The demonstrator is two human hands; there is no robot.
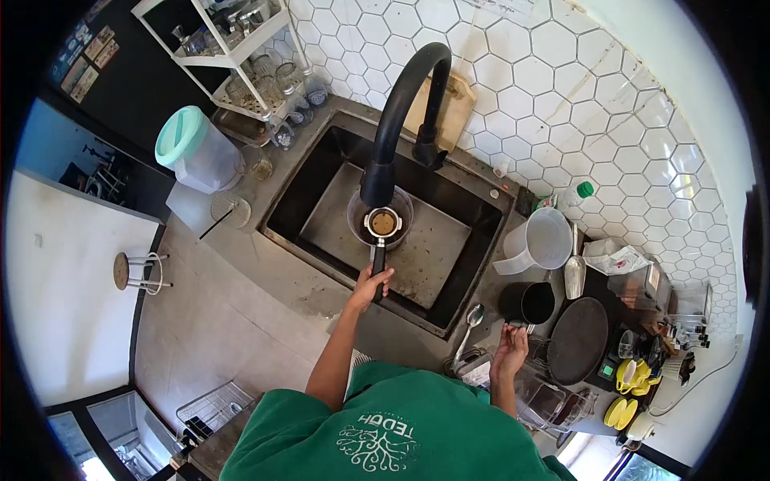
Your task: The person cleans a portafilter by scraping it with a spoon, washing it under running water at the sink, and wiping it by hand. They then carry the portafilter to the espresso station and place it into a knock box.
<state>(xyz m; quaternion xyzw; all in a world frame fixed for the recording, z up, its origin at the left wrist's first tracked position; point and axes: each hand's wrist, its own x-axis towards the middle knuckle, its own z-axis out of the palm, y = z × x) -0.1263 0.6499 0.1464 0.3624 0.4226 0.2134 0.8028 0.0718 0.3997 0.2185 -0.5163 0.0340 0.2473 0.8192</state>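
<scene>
Left fingers [374, 285] grip a round metal portafilter [380, 250], black handle, pointing away; right fingers [511, 349] curl by a black pitcher [527, 303], grip unclear.

White lettering on the green shirt [393, 429] seems to read "TEDUH"; smaller writing is illegible.

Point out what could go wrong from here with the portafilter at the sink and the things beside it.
The left hand holds the portafilter close to the black faucet; raising it carelessly might knock the two together. If it tips, its brown contents might drop into the clear container in the sink. The right hand is at the black pitcher, near the spoon, which a sideways sweep might push into the sink.
</scene>
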